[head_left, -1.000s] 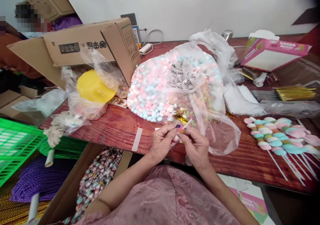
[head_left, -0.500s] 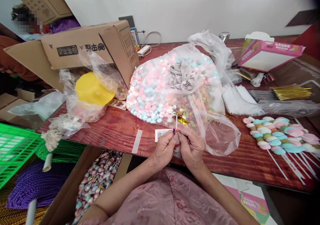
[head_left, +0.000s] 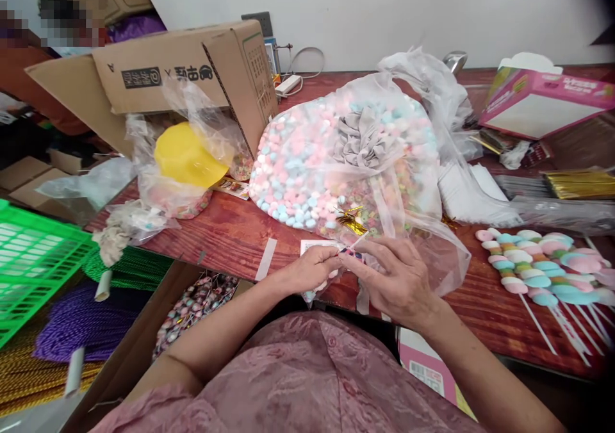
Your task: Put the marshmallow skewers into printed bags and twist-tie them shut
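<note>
In front of my chest, at the table's near edge, my left hand (head_left: pixel 319 266) pinches the gathered neck of a wrapped candy stick (head_left: pixel 352 252). Its white stick slants up to the right, and dark and coloured bits show at the neck. Clear wrapping with pale contents hangs below my fingers. My right hand (head_left: pixel 396 273) is closed around the same neck from the right, its index finger across it and the other fingers long; its thumb is hidden. Just beyond lie gold twist ties (head_left: pixel 353 220) on a big clear bag of pastel marshmallows (head_left: pixel 293 164).
Finished marshmallow skewers (head_left: pixel 542 263) lie at the right, near white sleeves (head_left: pixel 473 189) and gold ties (head_left: pixel 579 183). A carton (head_left: pixel 177 68) and a yellow item in plastic (head_left: pixel 189 157) stand left. Below are a green basket (head_left: pixel 43 260) and a box of wrapped candies (head_left: pixel 196 311). Another person is far left.
Both hands pinched the neck together with the stick upright; now the stick leans right. My right hand has turned over and stretched its fingers across. The view has shifted slightly.
</note>
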### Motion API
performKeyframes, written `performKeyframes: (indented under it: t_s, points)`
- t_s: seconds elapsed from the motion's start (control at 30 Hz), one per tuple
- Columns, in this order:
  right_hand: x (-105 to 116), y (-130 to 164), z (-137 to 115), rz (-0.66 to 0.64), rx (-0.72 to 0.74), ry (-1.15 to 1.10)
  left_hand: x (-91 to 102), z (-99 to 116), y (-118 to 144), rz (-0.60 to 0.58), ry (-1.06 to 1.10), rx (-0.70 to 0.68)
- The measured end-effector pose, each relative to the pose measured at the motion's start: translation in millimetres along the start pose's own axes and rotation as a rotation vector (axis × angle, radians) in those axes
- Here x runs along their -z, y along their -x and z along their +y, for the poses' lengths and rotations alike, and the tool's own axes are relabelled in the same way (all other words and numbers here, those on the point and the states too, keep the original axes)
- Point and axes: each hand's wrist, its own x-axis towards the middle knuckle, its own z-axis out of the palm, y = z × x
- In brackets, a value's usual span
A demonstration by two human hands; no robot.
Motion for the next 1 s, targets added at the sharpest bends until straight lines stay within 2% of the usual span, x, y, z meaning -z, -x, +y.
performKeyframes:
  t_s: [0.1,0.17,0.27,0.33,0.4,0.5,0.57,0.63,0.7,0.77,0.87,1.0]
  points:
    - [5,-1,7,-0.114,0.118,-0.081,4.0,2,2,-0.272,0.160,0.123]
    - [5,0,8,-0.177,0.172,-0.187,6.5,1,4,-0.412,0.224,0.158]
    - [3,1,4,-0.155,0.194,-0.227,10.2,-1,4,-0.533,0.281,0.154]
    - [0,3,-1,-0.145,0.189,-0.171,11.5,-1,4,-0.578,0.233,0.149]
    - [-5,6,-6,-0.179,0.146,-0.070,11.0,0,5,-0.540,0.045,0.101]
    - [-17,11,-6,-0.247,0.007,0.031,5.5,-1,9,-0.287,-0.458,-0.094]
    - [-26,13,-2,-0.278,-0.107,-0.005,-0.2,-5,12,-0.116,-0.771,-0.188]
    - [-32,14,1,-0.305,-0.212,-0.080,-4.9,-11,15,-0.030,-0.960,-0.214]
    - [-34,13,2,-0.310,-0.265,-0.110,-6.6,-15,15,0.014,-1.005,-0.216]
    - [-31,11,-1,-0.262,-0.234,-0.033,-4.7,-17,14,0.035,-0.900,-0.211]
    - [-20,11,-9,-0.118,-0.088,0.131,1.6,-15,9,-0.008,-0.486,-0.112]
    - [-11,19,-13,-0.005,0.064,0.078,7.5,-16,5,-0.319,0.213,0.243]
